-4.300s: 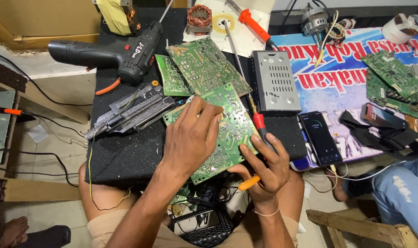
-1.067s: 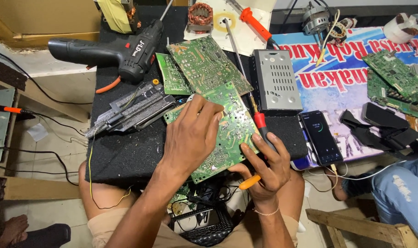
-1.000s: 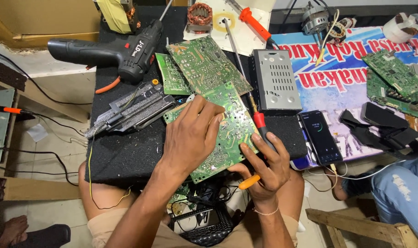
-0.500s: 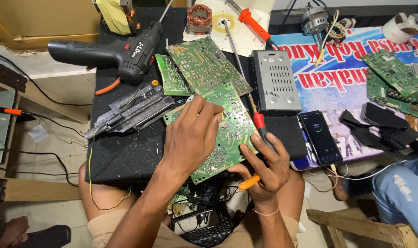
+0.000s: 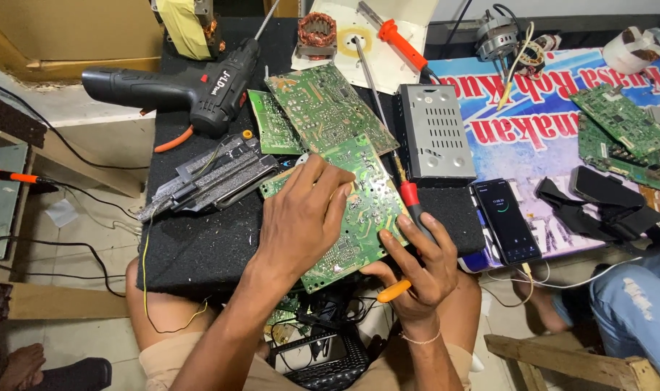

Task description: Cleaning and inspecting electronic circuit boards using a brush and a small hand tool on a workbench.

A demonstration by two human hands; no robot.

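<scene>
- Centre of the black foam-covered worktop (image 5: 199, 246): green rectangular circuit board (image 5: 362, 217), solder side up, tilted, lower edge hanging over the near rim above the person's lap.
- Left hand (image 5: 301, 217) lies flat on the board, fingers spread and extended, palm pressing down; not wrapped around anything.
- Right hand (image 5: 417, 268) sits at the board's lower right corner, fingers curled around a long screwdriver with a red collar and black shaft (image 5: 410, 203); its thumb touches the board edge. An orange tool tip (image 5: 394, 291) pokes out under the palm; cannot tell whether it belongs to the same tool.
- Just behind the board: two more green circuit boards (image 5: 323, 108), overlapping.
- Left of the board: grey finned metal heat sink strips (image 5: 207, 177), touching the board's left corner.
- Far left rear: black cordless drill (image 5: 178, 90), lying on its side.
- Right of the board: grey perforated metal box (image 5: 435, 130); near it a black smartphone with lit screen (image 5: 505, 221) on a printed blue banner (image 5: 554, 108).
</scene>
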